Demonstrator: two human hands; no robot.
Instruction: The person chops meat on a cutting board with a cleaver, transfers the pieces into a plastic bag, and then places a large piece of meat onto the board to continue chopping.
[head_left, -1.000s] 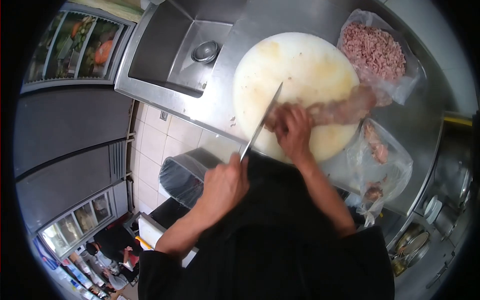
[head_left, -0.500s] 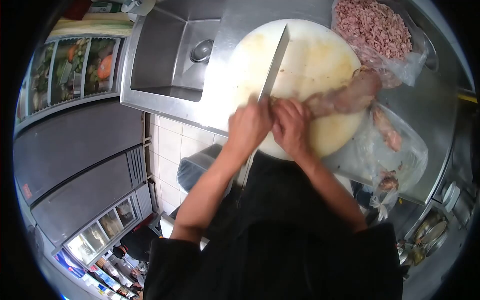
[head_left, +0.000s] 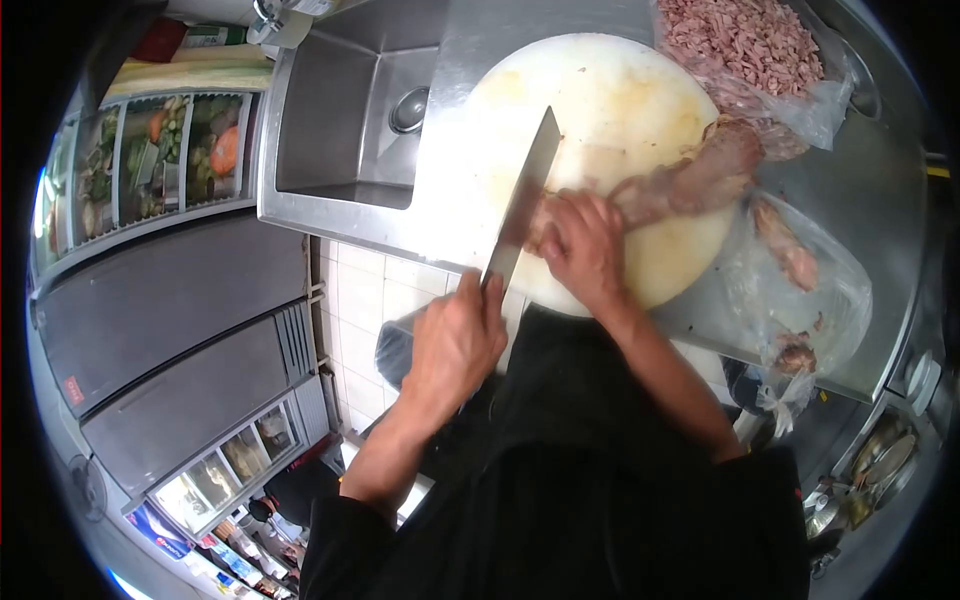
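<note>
In my left hand is the handle of a long kitchen knife, its blade slanting up across the left side of a round white cutting board. My right hand presses with bent fingers on a piece of raw meat beside the blade. The part of the meat beneath those fingers is hidden. To the right, a larger strip of raw meat stretches over the board's edge. Diced meat is heaped in a clear plastic bag at the upper right.
A steel sink is left of the board. Another clear bag with meat pieces lies on the steel counter at right. A dark bin stands below the counter. Grey refrigerators line the left; a person is further back.
My left hand has drawn the knife down and back toward me, apart from my right hand. My right hand stays on the meat. The view has shifted slightly.
</note>
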